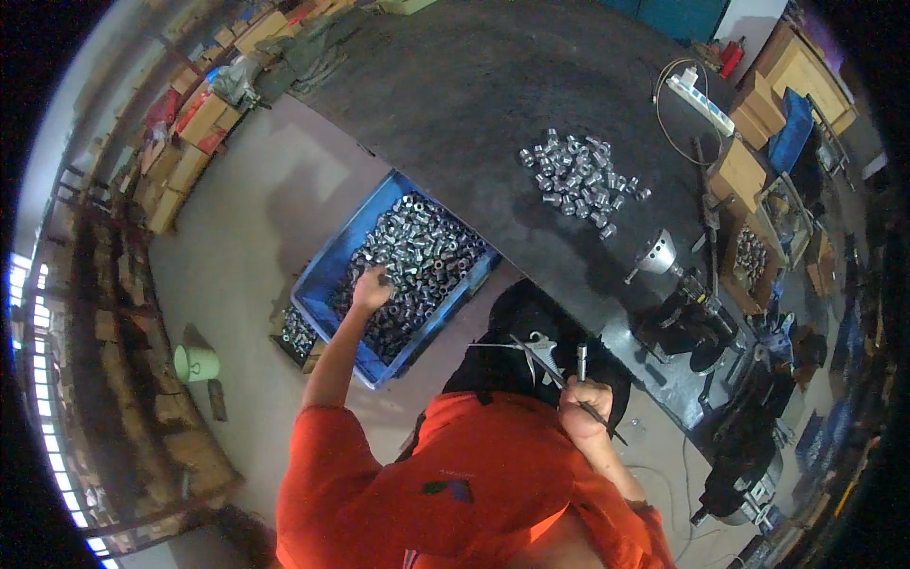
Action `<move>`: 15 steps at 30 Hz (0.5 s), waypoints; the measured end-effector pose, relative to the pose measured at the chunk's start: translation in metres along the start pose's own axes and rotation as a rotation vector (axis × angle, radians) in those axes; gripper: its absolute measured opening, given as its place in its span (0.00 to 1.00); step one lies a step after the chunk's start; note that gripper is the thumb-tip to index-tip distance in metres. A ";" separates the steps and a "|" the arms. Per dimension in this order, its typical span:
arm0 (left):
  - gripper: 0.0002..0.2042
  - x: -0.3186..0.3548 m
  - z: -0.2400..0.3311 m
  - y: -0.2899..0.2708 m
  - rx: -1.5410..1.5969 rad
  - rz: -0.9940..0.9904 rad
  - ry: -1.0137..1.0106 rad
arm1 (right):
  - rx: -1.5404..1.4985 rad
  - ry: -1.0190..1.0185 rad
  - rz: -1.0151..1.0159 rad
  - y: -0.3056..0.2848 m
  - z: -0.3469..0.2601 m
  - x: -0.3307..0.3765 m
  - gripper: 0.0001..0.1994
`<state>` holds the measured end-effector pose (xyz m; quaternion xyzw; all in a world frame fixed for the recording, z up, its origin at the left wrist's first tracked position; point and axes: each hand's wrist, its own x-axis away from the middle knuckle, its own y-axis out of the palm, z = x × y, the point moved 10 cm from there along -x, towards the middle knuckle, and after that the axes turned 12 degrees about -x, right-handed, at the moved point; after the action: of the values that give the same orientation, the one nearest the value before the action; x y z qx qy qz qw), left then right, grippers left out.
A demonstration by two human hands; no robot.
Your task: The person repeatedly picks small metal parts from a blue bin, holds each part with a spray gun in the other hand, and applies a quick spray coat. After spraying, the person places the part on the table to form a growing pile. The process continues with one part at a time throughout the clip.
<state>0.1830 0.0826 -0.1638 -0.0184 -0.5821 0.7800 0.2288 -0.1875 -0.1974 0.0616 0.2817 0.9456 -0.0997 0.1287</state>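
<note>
My left hand (372, 287) reaches into a blue plastic crate (318, 275) heaped with small metal fittings (422, 242). Its fingers are closed on what looks like one fitting, partly hidden by the hand. Over my lap my right hand (584, 410) is closed round a vernier caliper (542, 357), whose beam crosses the palm at a slant. A short silvery cylindrical piece (582, 357) sticks up from the same hand; its lower end is hidden. On the dark workbench (427, 104) lies a loose pile of shiny fittings (580, 175).
Right on the bench stand a metal fixture with a perforated cone (656, 254), a power strip (701, 102) with a cable, and cardboard boxes (739, 175). Below the crate's left side sits a smaller box of fittings (300, 332). A pale green bucket (196, 363) stands near shelving.
</note>
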 end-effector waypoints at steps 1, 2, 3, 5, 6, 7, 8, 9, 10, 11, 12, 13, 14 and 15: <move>0.17 0.000 0.007 0.002 -0.030 -0.025 -0.023 | -0.025 0.017 0.011 -0.002 0.003 0.002 0.15; 0.16 0.001 0.015 0.002 -0.126 0.002 -0.039 | -0.050 0.033 0.020 -0.002 0.006 0.004 0.15; 0.15 0.001 0.025 0.004 -0.222 0.029 -0.054 | -0.100 0.038 0.027 -0.002 0.011 0.007 0.15; 0.14 0.002 0.036 0.010 -0.387 0.059 -0.109 | -0.202 0.044 0.037 -0.002 0.025 0.012 0.15; 0.14 0.002 0.039 0.010 -0.401 0.059 -0.114 | -0.218 0.070 0.033 -0.002 0.030 0.015 0.15; 0.14 0.002 0.042 0.011 -0.418 0.059 -0.119 | -0.235 0.097 0.032 -0.002 0.034 0.018 0.15; 0.14 0.002 0.044 0.011 -0.434 0.058 -0.124 | -0.252 0.124 0.030 -0.003 0.038 0.019 0.14; 0.14 0.002 0.045 0.011 -0.412 0.059 -0.111 | -0.252 0.118 0.033 -0.004 0.036 0.019 0.14; 0.14 0.002 0.043 0.009 -0.394 0.060 -0.100 | -0.256 0.113 0.035 -0.005 0.034 0.017 0.14; 0.14 0.003 0.041 0.007 -0.375 0.061 -0.089 | -0.260 0.108 0.038 -0.005 0.031 0.016 0.14; 0.14 0.004 0.041 0.007 -0.356 0.062 -0.078 | -0.196 0.096 0.018 -0.005 0.026 0.013 0.14; 0.14 0.007 0.045 0.003 -0.346 0.073 -0.067 | -0.134 0.082 -0.003 -0.004 0.019 0.010 0.14; 0.14 0.007 0.045 0.006 -0.332 0.078 -0.045 | -0.072 0.068 -0.023 -0.002 0.015 0.008 0.13; 0.14 0.007 0.043 0.010 -0.318 0.082 -0.022 | -0.115 0.083 -0.023 -0.002 0.018 0.010 0.13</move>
<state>0.1608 0.0438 -0.1578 -0.0696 -0.6995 0.6869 0.1844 -0.1931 -0.1988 0.0413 0.2669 0.9575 -0.0348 0.1040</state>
